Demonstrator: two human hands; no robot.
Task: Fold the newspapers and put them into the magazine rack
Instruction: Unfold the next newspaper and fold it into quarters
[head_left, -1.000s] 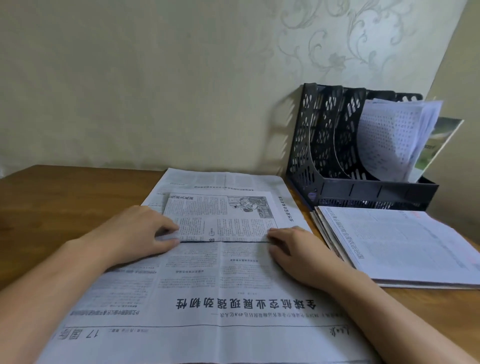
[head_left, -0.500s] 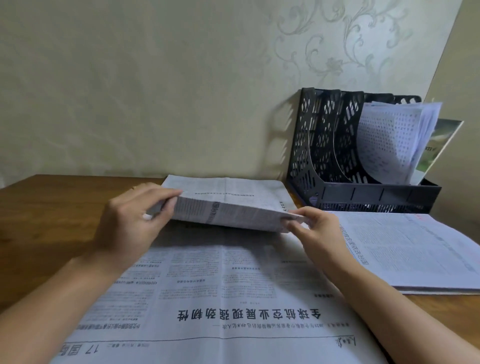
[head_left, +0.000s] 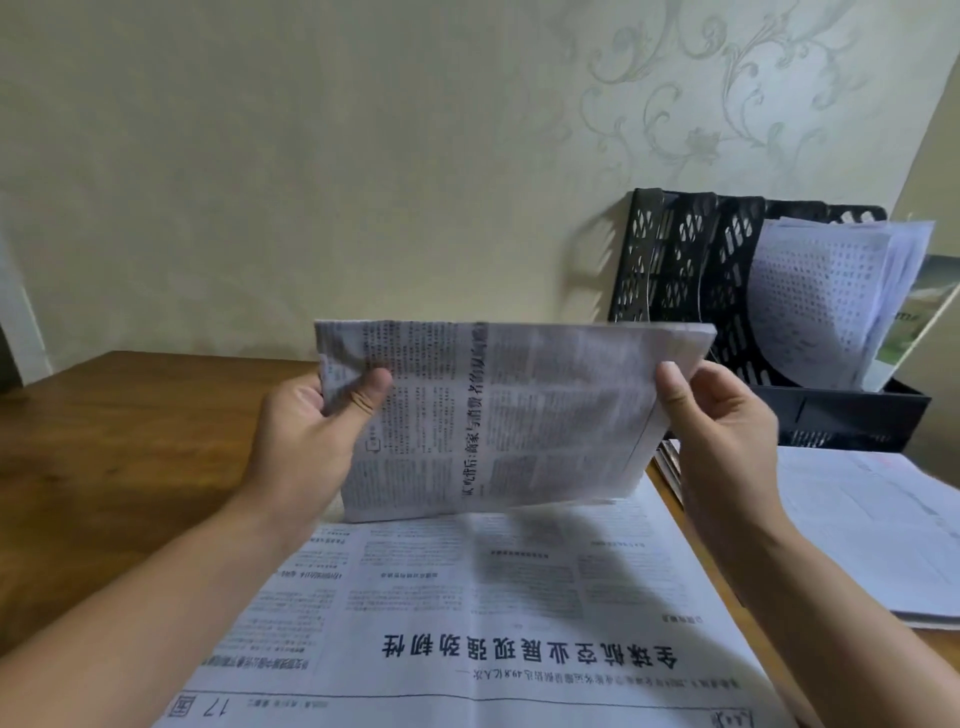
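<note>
Hands first. Left hand (head_left: 311, 431) closed on the left end of the folded newspaper (head_left: 498, 415), thumb pressed flat across the near face, remaining fingers hidden behind the sheet. Right hand (head_left: 722, 415) closed on the right end, thumb on the near face by the right edge, fingers curled behind; how firmly they bear on the far side cannot be told.

Folded newspaper raised off the worktop (head_left: 130, 467), held between both hands with its printed face toward the camera, top edge roughly level, lower right corner sagging a little. Print blurred, columns running sideways, not readable.

Beneath it, flat on the worktop and nearer, an open newspaper (head_left: 467, 623), headline upside down, its near edge cut off by the bottom of the frame and its far edge hidden behind the held paper. Shadow of the held paper across its far part.

Far right against the wall, black perforated magazine rack (head_left: 675, 270), its lower left hidden behind the raised paper's top right corner; curved printed pages (head_left: 831, 296) standing in its right compartment. Near the rack on the right, a stack of papers (head_left: 872, 530) lying flat, partly hidden by the right forearm, its right side cut off.
</note>
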